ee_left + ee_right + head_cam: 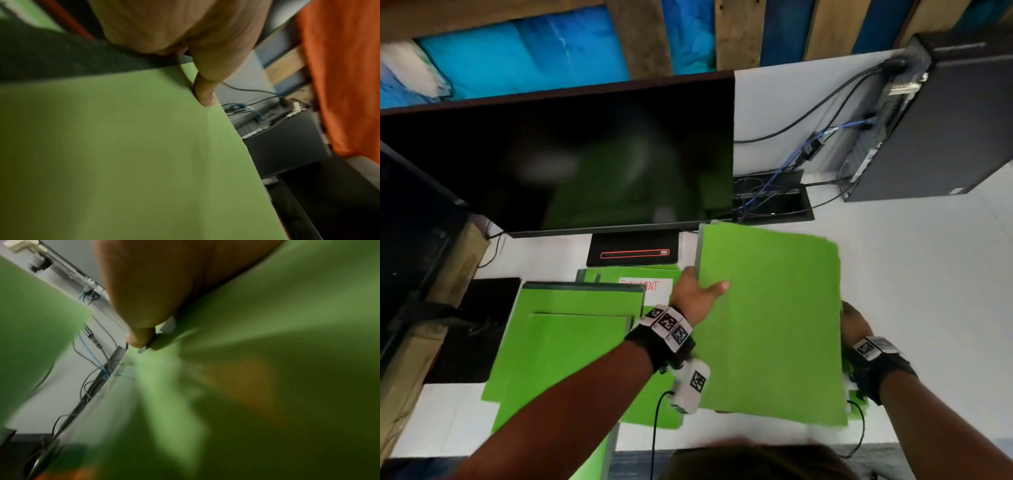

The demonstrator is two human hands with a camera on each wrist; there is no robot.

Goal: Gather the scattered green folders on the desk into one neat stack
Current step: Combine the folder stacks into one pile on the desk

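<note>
The left hand (697,294), centre of the head view, grips the left edge of a bundle of green folders (770,325), thumb lying on the top cover and fingers hidden beneath; the left wrist view shows the thumb (205,95) pressed on the green sheet. The right hand (854,323), at centre right, holds the bundle's right edge, its fingers mostly hidden behind the covers, and the right wrist view is too blurred to add more. The bundle is lifted and tilted above the white desk (928,274). At lower left more green folders (571,339) lie overlapping on the desk, one with a white label (645,286). A dark monitor (571,157) fills the upper left; a black computer tower (941,116) stands at upper right.
</note>
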